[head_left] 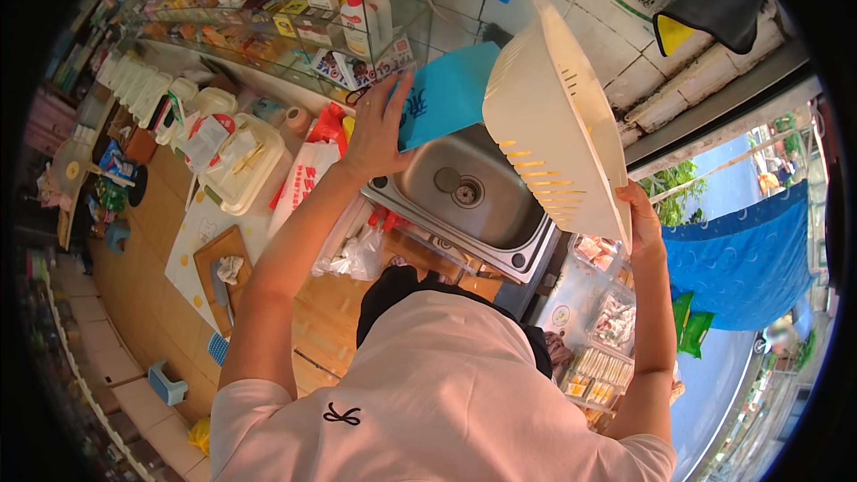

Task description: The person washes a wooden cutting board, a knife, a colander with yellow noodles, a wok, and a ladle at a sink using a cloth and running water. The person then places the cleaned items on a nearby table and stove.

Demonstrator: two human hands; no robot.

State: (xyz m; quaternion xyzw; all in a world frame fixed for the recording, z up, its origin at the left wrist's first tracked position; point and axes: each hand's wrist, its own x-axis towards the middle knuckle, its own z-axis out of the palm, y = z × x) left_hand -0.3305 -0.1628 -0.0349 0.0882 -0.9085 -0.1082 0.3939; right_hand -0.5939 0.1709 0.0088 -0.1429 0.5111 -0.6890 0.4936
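Note:
A cream plastic colander basket [535, 127] with slotted sides is tipped on its side above the stainless steel sink [428, 214]. My right hand [639, 217] grips its rim at the lower right. My left hand [378, 124] is at the left edge of a blue panel or box [445, 94] that bears writing; its fingers are spread, and whether they grip it is unclear. Behind the basket, the panel's right end is hidden. Inside the sink, a round drain cover [446, 180] lies beside the drain [467, 192].
Glass shelves [281, 27] with bottles and boxes stand behind the sink. On the left are a lidded plastic tub [244, 161] and a wooden cutting board [224, 261] with a knife [219, 288]. Clear food trays [612, 321] stand at right, near a blue curtain [743, 261].

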